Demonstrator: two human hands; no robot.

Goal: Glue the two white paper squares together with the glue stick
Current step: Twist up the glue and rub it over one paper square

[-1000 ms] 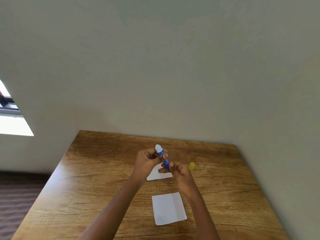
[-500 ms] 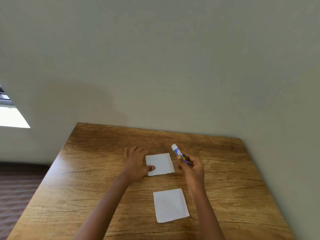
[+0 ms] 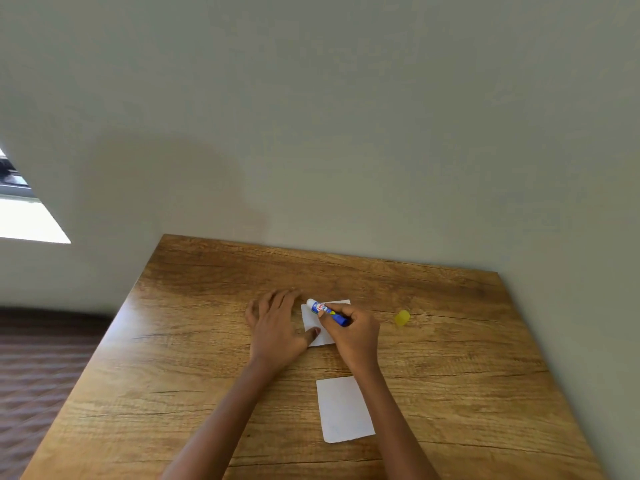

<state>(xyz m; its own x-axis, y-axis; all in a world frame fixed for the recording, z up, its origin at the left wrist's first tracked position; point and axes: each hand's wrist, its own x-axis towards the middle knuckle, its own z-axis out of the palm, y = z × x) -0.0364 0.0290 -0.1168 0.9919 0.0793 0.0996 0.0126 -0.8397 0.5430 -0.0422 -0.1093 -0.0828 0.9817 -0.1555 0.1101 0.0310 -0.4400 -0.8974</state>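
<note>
Two hands at work: my right hand [image 3: 356,336] pinches the glue stick [image 3: 327,311], tip laid on the far paper square [image 3: 320,329]; my left hand [image 3: 277,325] lies flat, thumb pinning that square's edge. Near paper square [image 3: 344,408] lies apart, toward me. Yellow cap [image 3: 402,317] rests right. Wooden table [image 3: 207,341] abuts a plain wall [image 3: 346,133]. My right hand hides part of the far square.

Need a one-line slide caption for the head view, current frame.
Left hand pins the far paper square on the wooden table while right hand brings the uncapped glue stick to it.
</note>
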